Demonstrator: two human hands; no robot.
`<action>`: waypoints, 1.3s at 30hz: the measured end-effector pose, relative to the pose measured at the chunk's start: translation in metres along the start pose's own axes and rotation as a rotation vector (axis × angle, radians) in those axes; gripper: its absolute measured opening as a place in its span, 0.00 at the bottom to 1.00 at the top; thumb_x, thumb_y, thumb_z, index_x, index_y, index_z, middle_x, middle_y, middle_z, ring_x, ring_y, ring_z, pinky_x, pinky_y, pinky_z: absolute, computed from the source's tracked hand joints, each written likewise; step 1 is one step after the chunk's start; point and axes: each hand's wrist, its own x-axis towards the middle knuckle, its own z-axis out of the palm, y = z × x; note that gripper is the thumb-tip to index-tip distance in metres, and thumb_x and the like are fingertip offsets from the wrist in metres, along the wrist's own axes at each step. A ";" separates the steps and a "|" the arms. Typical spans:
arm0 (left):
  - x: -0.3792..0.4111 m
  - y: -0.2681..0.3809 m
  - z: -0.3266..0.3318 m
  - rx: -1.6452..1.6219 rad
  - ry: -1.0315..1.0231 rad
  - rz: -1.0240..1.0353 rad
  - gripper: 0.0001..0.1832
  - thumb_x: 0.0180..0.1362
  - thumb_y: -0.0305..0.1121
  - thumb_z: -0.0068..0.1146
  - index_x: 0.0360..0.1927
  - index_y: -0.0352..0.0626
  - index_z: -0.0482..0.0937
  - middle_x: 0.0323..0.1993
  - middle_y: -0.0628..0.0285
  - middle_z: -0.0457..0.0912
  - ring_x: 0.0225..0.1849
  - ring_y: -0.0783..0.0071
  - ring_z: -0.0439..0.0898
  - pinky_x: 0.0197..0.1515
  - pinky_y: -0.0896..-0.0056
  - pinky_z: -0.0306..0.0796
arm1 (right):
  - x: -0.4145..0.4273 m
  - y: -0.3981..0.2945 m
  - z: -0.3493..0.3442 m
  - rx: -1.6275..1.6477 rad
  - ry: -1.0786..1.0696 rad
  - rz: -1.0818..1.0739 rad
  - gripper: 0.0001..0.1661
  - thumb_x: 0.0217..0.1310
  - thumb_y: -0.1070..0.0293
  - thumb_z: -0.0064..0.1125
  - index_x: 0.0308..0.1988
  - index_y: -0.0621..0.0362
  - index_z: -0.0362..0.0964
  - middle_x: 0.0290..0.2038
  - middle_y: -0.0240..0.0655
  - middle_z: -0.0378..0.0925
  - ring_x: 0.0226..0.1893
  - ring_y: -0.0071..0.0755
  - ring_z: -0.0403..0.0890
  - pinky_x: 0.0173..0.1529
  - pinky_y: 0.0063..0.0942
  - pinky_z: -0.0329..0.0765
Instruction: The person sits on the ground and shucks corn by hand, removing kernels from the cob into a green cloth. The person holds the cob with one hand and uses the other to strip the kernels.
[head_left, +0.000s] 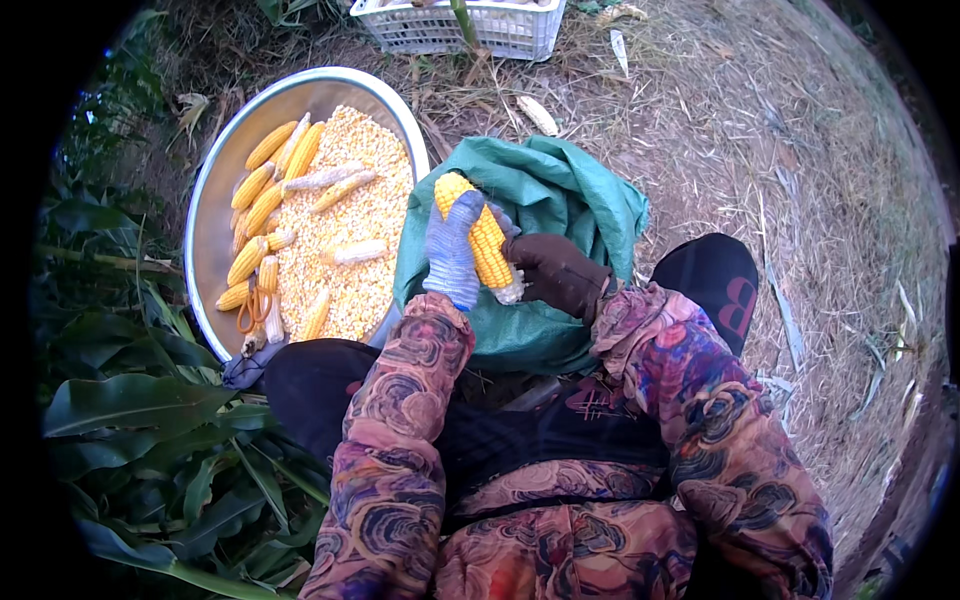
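Observation:
My left hand (456, 244), in a blue-grey knitted glove, is closed around a yellow corn cob (489, 247). Most of its kernels are on, while the lower end shows bare, whitish cob. At that lower end is my right hand (562, 271) in a dark brown glove. Its fingers curl against the cob's right side and are partly hidden, so whether they grip it is unclear. Beneath both hands a green woven sack (525, 337) lies bunched between my knees, its inside out of sight.
A wide metal basin (196, 225) on the left holds loose corn kernels (352, 277), several cobs (247, 259) and orange-handled scissors (253, 309). A white plastic crate (465, 34) stands ahead. One pale cob (538, 115) lies on the straw-strewn ground. Green corn leaves (142, 405) crowd the left side.

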 end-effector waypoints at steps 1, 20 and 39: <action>-0.001 -0.001 0.002 0.033 -0.001 0.028 0.18 0.53 0.42 0.56 0.38 0.40 0.66 0.26 0.58 0.72 0.28 0.65 0.76 0.33 0.61 0.75 | 0.001 0.000 0.002 0.429 0.071 0.309 0.16 0.53 0.67 0.57 0.42 0.62 0.71 0.36 0.37 0.76 0.35 0.32 0.78 0.39 0.30 0.78; 0.004 -0.014 0.003 0.045 0.138 0.016 0.18 0.55 0.44 0.53 0.36 0.39 0.67 0.25 0.57 0.73 0.27 0.64 0.76 0.34 0.59 0.76 | 0.010 -0.008 0.014 0.747 0.373 0.913 0.12 0.47 0.73 0.52 0.34 0.66 0.74 0.32 0.36 0.77 0.29 0.28 0.77 0.32 0.26 0.73; 0.006 -0.020 0.004 -0.243 0.215 -0.073 0.24 0.54 0.54 0.52 0.35 0.39 0.66 0.24 0.59 0.71 0.26 0.64 0.74 0.36 0.58 0.74 | 0.009 -0.026 0.016 0.527 0.334 0.821 0.28 0.65 0.47 0.40 0.35 0.64 0.71 0.26 0.35 0.74 0.22 0.24 0.75 0.27 0.22 0.73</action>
